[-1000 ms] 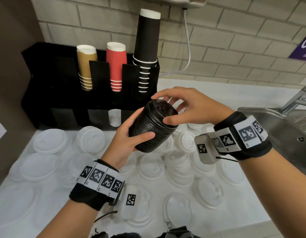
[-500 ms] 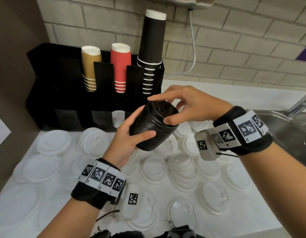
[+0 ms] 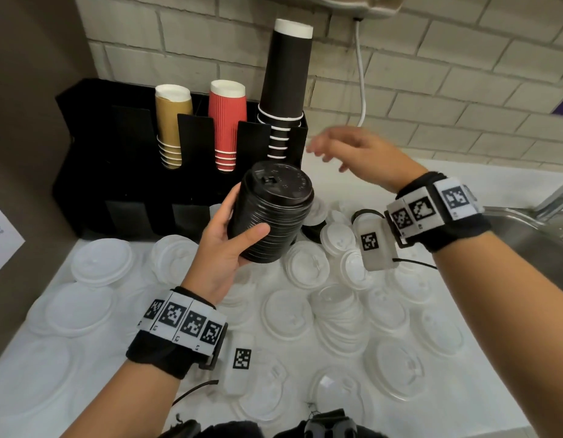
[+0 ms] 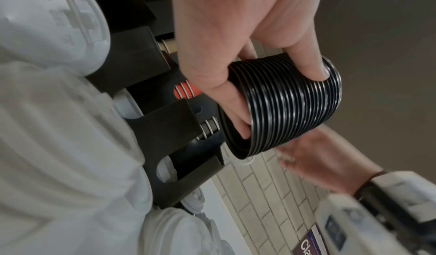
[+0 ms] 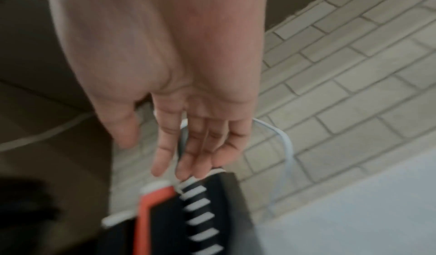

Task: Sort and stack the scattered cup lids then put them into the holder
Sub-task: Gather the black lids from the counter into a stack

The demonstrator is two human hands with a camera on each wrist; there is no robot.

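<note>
Black lids [image 3: 270, 213] sat stacked in the left hand [image 3: 221, 245], gripped just before the holder [image 3: 122, 172]; the right hand [image 3: 353, 153] hung open beside it. White lids [image 3: 289, 314] lay scattered, unsorted, on the surface [image 3: 495, 403].

Pale brick wall [image 3: 447, 90] behind a white counter [image 3: 400, 178], steel sink [image 3: 533, 235] at right.

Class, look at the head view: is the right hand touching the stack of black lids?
No. The right hand hovers open, clear of the stack of black lids, which only the left hand grips.
</note>
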